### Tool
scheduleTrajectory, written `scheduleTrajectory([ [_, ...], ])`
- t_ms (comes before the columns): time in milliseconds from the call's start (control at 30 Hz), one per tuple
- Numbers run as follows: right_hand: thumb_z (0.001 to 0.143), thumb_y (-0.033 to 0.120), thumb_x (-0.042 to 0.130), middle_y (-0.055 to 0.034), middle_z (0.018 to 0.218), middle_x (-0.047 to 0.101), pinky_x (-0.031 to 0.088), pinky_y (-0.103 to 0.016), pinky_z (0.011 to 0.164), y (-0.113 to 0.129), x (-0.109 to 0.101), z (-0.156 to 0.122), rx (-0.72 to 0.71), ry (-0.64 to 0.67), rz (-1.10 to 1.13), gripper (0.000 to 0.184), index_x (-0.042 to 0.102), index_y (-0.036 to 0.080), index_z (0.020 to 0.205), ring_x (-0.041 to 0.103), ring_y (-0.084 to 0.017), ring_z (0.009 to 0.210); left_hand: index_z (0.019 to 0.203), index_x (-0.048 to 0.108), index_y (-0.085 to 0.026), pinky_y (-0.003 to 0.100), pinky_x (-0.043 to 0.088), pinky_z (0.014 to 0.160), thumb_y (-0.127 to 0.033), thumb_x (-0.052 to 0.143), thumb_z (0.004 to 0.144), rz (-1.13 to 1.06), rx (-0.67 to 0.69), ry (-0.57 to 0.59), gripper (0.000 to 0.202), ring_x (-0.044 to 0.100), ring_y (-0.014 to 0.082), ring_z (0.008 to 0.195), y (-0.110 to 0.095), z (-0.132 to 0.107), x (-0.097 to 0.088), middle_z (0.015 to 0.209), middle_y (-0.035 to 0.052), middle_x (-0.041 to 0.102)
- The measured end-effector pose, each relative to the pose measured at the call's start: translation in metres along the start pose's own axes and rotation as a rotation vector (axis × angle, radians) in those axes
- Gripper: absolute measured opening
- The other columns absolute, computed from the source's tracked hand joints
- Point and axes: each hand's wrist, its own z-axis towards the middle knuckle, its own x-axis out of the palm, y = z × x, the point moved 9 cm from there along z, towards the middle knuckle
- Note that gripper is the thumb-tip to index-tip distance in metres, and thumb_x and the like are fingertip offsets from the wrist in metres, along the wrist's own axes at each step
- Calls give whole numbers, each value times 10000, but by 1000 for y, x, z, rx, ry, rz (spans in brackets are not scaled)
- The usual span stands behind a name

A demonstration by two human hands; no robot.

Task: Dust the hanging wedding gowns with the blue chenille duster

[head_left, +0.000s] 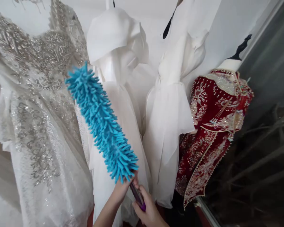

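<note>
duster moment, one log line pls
left hand: at blue duster base | right hand: gripping purple handle | duster: against white dress

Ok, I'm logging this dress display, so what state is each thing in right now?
blue duster: raised, tilted up to the left, in front of the gowns.
left hand: gripping the duster at the base of its head.
right hand: closed on the purple handle.
beaded gown: hanging.
white dresses: hanging.
red embroidered garment: on a mannequin.

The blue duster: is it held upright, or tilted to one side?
Tilted: the blue duster leans up-left from the purple handle, gripped by both hands.
</note>
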Motion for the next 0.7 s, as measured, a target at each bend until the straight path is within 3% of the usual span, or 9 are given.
scheduleTrajectory([
  [133, 835, 324, 495, -26, 884, 577, 414, -207, 403, 1, -11, 10, 91, -64, 274, 513, 323, 246, 1311, 444, -69, 430, 485, 506, -190, 252, 244, 420, -464, 630, 695, 152, 79, 101, 367, 403, 112, 418, -28, 17, 37, 451, 19, 490],
  [267, 843, 415, 510, 82, 643, 470, 256, -147, 259, 21, -19, 33, 134, -26, 493, 515, 326, 259, 1297, 310, -19, 283, 477, 457, -188, 222, 113, 348, -489, 624, 678, 109, -9, 165, 399, 306, 65, 337, -36, 47, 63, 406, -14, 436],
  [433, 831, 422, 528, 135, 522, 413, 247, -114, 253, 27, -41, 62, 162, -90, 553, 497, 371, 229, 1261, 307, -21, 262, 484, 420, -190, 206, 71, 319, -508, 619, 639, 42, -45, 223, 406, 291, 51, 323, -36, 89, 76, 388, -39, 401],
  [567, 815, 473, 526, 153, 427, 392, 233, -120, 256, 2, -43, 69, 211, -115, 542, 541, 384, 181, 1249, 306, -37, 242, 506, 402, -193, 202, 75, 328, -516, 617, 623, 8, -129, 231, 405, 283, 45, 317, -6, 112, 72, 393, -55, 389],
  [700, 785, 534, 533, 147, 412, 387, 216, -140, 253, -41, -39, 59, 300, -161, 499, 605, 390, 177, 1251, 302, -50, 233, 530, 395, -200, 210, 100, 342, -532, 605, 608, 11, -272, 198, 401, 293, 51, 321, 51, 125, 62, 401, -58, 401],
])
